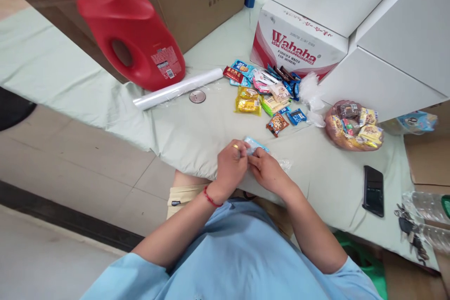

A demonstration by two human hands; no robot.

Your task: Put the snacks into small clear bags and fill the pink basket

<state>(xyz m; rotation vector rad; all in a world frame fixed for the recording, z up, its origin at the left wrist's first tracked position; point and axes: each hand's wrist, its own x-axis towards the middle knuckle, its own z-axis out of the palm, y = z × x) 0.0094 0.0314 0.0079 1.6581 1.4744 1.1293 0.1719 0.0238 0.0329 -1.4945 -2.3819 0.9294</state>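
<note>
My left hand, with a ring and a red cord bracelet, is closed, fingers curled inward near the table's front edge. Against it, my right hand pinches with thumb and forefinger. Between and just behind the fingers shows a small light-blue-and-white snack packet, partly hidden by both hands. Crumpled clear plastic lies beside the right hand. Farther back sits a pile of wrapped snacks, among them a brown cookie packet, a yellow packet and a small blue packet.
A roll of clear film lies before a red jug, near a round metal disc. A Wahaha carton stands behind the snacks. Rightward are a snack-filled bowl, a phone and keys.
</note>
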